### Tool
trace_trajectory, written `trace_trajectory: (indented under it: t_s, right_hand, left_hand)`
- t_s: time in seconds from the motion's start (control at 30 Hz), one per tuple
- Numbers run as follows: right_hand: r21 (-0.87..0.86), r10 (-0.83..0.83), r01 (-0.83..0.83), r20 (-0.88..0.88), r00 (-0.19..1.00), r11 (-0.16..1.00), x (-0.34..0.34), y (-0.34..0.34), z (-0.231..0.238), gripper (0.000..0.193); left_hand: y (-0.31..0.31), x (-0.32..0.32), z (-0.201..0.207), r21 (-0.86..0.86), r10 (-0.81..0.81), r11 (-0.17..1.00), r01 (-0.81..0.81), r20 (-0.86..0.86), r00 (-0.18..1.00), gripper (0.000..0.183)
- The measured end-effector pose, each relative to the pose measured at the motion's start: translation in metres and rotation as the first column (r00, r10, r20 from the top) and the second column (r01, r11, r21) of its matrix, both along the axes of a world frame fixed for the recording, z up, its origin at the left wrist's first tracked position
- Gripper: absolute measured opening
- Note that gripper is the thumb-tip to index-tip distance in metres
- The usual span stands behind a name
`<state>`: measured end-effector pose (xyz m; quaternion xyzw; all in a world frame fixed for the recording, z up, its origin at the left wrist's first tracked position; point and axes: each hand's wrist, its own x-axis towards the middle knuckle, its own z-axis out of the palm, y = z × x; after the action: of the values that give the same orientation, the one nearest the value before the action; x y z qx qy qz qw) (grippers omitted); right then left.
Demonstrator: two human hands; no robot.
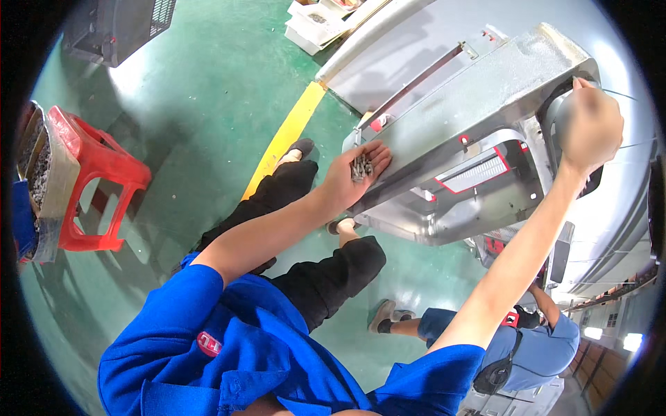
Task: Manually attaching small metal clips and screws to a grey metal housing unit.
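Many grey bits are being cupped in the open left hand, near the left edge of one metal frame. Near its right edge, the right hand is being held bent; its grip cannot be told. Green floor is being seen between the left hand and one red stool.

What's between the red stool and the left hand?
Head view, from the red stool across: green floor, a yellow floor stripe, then a black trouser leg just before the left hand.
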<state>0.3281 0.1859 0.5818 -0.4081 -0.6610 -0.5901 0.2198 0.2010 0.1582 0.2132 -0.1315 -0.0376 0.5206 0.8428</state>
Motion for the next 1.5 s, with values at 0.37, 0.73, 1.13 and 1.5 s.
trace_trajectory:
  t_s: [0.37,0.73,1.13,1.5]
  right_hand:
    - [-0.075,0.372,-0.496,-0.566,0.735,0.865,-0.03,-0.062,-0.049,0.022]
    - [-0.65,0.055,-0.518,-0.593,0.803,0.555,-0.068,-0.1,-0.279,0.012]
    - [-0.579,0.034,-0.393,-0.532,0.846,0.714,-0.086,-0.136,-0.288,0.009]
    - [-0.486,-0.036,-0.481,-0.729,0.684,0.73,-0.069,-0.174,-0.283,0.012]
  left_hand:
    - [-0.024,-0.009,0.016,0.105,0.133,0.984,-0.145,0.113,0.985,0.035]
    - [-0.028,-0.02,0.02,0.267,0.193,0.948,-0.172,-0.054,0.98,0.044]
    - [-0.065,-0.027,0.034,0.177,0.101,0.977,-0.122,0.12,0.988,0.037]
    - [-0.088,-0.009,0.026,0.189,0.166,0.973,-0.136,-0.157,0.974,0.034]
